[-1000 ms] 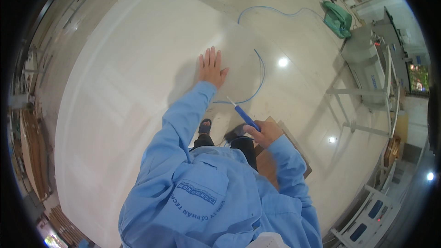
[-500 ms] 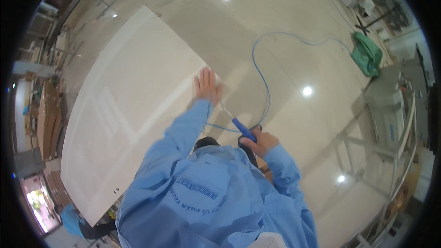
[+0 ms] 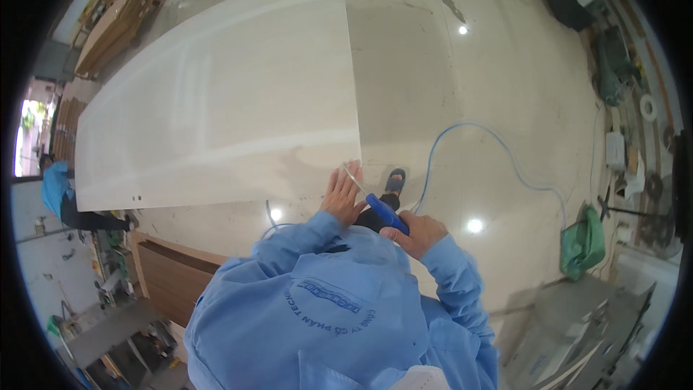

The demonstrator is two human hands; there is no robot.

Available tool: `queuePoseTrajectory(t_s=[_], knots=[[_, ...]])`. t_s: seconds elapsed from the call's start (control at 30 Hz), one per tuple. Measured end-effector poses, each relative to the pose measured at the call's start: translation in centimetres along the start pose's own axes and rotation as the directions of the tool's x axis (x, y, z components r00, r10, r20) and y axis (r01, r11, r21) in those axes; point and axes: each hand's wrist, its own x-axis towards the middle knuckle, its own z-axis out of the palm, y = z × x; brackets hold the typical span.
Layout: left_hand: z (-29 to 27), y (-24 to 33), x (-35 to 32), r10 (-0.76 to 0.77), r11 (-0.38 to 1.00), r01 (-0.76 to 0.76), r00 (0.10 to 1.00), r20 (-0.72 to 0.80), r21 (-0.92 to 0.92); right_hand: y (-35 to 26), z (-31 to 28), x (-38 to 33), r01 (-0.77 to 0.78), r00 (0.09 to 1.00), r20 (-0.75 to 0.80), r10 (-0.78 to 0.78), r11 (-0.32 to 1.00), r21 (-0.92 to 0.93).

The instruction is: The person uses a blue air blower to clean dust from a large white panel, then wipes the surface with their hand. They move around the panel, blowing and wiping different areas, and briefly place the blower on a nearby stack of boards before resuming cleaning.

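A large glossy white panel [image 3: 231, 94] fills the left and middle, held up off the floor. My left hand [image 3: 342, 193] lies at its near right corner, fingers stretched out over the edge. My right hand [image 3: 421, 235] is wrapped round the blue handle of an air blow gun [image 3: 387, 213]. The gun's slim metal nozzle points up and left, its tip right at my left fingers. A thin blue air hose [image 3: 482, 131] loops across the floor to the right; where it joins the gun is hidden by my hand.
A person in blue [image 3: 56, 186] stands at the panel's far left end. Brown wooden boards [image 3: 173, 274] stand at lower left, with a workbench [image 3: 108, 332] beyond. On the right are a green bag [image 3: 583, 244] and a grey cabinet [image 3: 552, 325].
The view has turned, so the panel now lies more level across the top left. My left hand remains at the panel's corner, and the nozzle tip now shows over its fingers.
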Motion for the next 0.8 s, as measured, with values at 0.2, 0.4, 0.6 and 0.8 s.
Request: queuePoseTrajectory(t_s=[0.2, 0.4, 0.6, 0.8], knots=[[0.9, 1.2, 1.0, -0.254, 0.964, 0.261, 0.962, 0.103, -0.057, 4.1, -7.5, 4.8, -0.027, 0.978, 0.205, 0.035, 0.999, -0.043], [0.4, 4.9, 0.5, -0.499, 0.860, 0.495, 0.867, 0.002, -0.120, 3.8, -11.9, 10.0, 0.167, 0.905, 0.421, -0.058, 0.959, -0.227], [5.8, 9.6, 0.8, -0.945, 0.269, 0.731, 0.074, -0.319, -0.628, 3.0, -12.9, 13.2, 0.355, 0.781, 0.612, -0.125, 0.895, -0.271], [11.0, 9.5, 4.6, -0.923, -0.346, -0.067, -0.157, 0.352, -0.936, 2.9, -13.8, 16.4, 0.554, 0.703, 0.688, -0.178, 0.744, -0.374]])
